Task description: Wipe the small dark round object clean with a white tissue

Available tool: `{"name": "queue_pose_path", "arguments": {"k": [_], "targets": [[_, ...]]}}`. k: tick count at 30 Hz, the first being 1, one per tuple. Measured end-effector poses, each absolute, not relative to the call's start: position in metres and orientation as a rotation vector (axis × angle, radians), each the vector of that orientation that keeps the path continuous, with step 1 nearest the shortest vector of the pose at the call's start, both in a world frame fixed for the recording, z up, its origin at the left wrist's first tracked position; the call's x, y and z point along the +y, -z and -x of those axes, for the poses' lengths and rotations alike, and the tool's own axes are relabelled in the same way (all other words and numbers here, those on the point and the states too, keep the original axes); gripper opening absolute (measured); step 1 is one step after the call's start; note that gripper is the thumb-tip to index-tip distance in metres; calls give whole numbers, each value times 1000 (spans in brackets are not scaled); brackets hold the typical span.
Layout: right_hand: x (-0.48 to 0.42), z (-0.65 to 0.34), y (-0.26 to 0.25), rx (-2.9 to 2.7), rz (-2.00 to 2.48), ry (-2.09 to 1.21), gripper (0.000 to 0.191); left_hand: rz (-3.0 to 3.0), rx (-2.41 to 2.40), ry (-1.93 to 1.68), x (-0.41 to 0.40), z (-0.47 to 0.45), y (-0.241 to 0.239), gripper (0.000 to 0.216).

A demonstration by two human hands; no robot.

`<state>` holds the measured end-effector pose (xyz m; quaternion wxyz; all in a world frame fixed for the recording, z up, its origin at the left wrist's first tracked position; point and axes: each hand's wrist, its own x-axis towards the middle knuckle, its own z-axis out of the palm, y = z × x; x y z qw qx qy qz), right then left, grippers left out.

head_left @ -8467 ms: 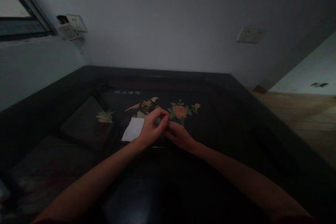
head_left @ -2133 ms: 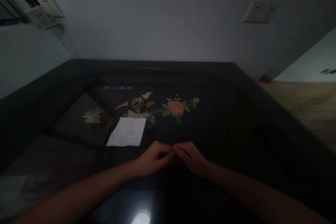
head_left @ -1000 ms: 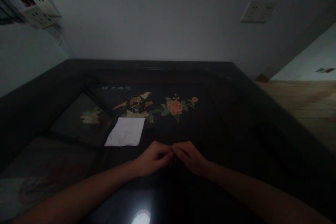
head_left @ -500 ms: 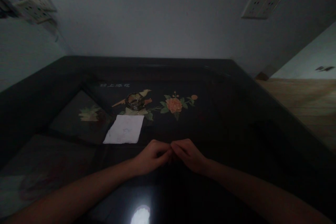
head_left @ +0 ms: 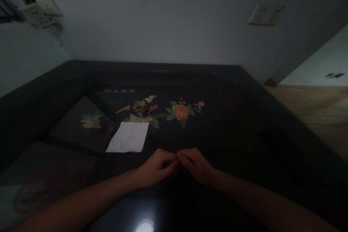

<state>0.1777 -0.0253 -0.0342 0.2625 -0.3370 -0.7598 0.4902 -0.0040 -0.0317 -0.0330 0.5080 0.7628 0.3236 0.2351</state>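
Note:
My left hand (head_left: 159, 166) and my right hand (head_left: 197, 165) meet at the fingertips over the dark glossy tabletop (head_left: 217, 123). Both have curled, closed fingers. Whatever lies between them, if anything, is hidden in shadow. Just beyond my left hand, a creased white sheet of paper (head_left: 128, 137) with faint marks lies flat. Behind the paper rests a dark tangled coil (head_left: 140, 108), perhaps cord or wire; the dimness hides its kind. Neither hand touches the paper or the coil.
A bird and an orange flower (head_left: 180, 112) decorate the tabletop. It has a raised dark rim (head_left: 157, 66) along the wall. Sockets sit on the wall at right (head_left: 268, 14) and left (head_left: 40, 9). Wooden floor (head_left: 312, 101) shows at right.
The whole scene sits slightly lower in view, as the camera has tilted a little. My hands keep the same closed, touching pose; the paper and coil stay put.

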Motion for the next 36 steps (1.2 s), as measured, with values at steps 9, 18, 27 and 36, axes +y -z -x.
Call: {"name": "queue_pose_path", "arguments": {"k": [9,18,27,36], "targets": [[-25,-177,35,-2049,898,-1339,45,-1844,778,-562,-32,4,32,34],[-25,-178,34,-2057,900,-1313,44,-1840,777,-560,-31,5,34,35],[-24,-178,37,-2063,898,-1305,43,-1844,802,-542,-31,4,34,34],[-25,-177,36,-2067,907,-1312,46,-1844,795,-562,-31,3,31,35]]}}
